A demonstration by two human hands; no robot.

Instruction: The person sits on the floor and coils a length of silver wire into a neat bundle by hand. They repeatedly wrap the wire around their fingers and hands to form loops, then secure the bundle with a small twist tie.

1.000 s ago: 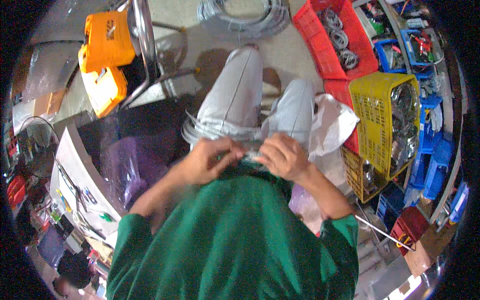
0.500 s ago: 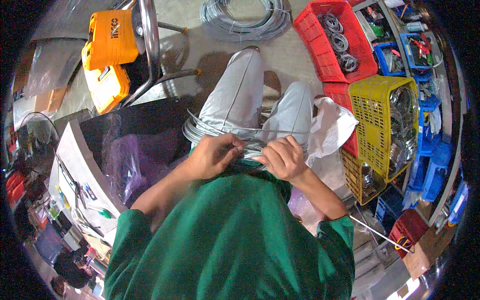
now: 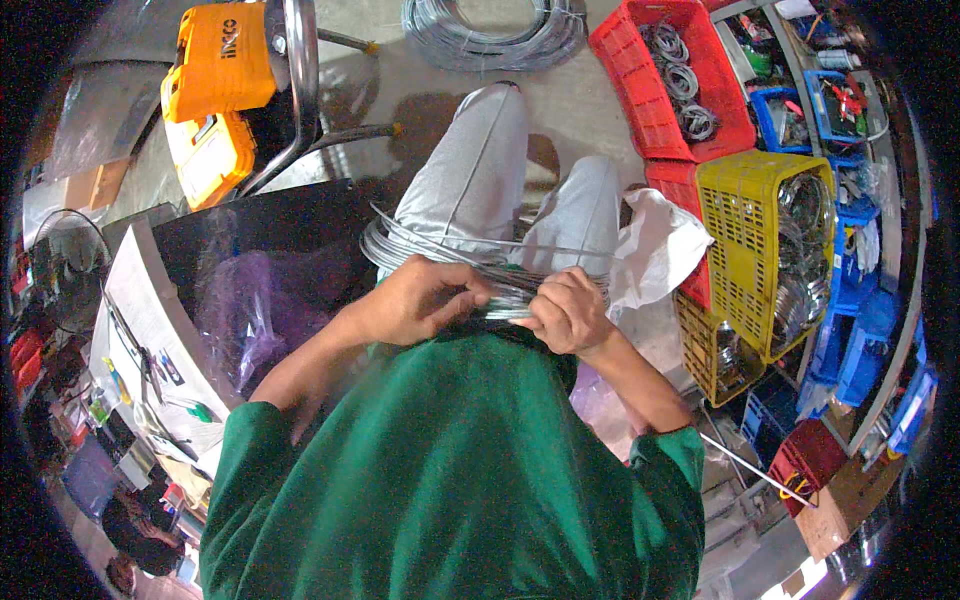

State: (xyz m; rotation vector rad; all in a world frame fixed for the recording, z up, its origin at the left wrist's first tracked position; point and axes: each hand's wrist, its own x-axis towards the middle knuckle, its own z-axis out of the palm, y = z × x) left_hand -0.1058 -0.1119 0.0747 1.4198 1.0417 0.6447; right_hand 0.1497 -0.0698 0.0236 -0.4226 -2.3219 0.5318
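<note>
Head view | left hand (image 3: 415, 300) fingers, right hand (image 3: 570, 312) fingers both clamped around wire coil (image 3: 400, 240) on lap

Wire coil (image 3: 420, 245) on lap, crates (image 3: 765, 250) right.

Upper left: orange tool case (image 3: 218, 62) with a dark logo label; 2nd orange case (image 3: 208, 155) below it. Left edge: white printed sheet (image 3: 150, 330) showing tool pictures. Lower right: brown cardboard box (image 3: 838, 510).

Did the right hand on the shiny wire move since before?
Cannot tell. The right hand grips the grey wire coil over the lap as before; the head camera shifted.
</note>
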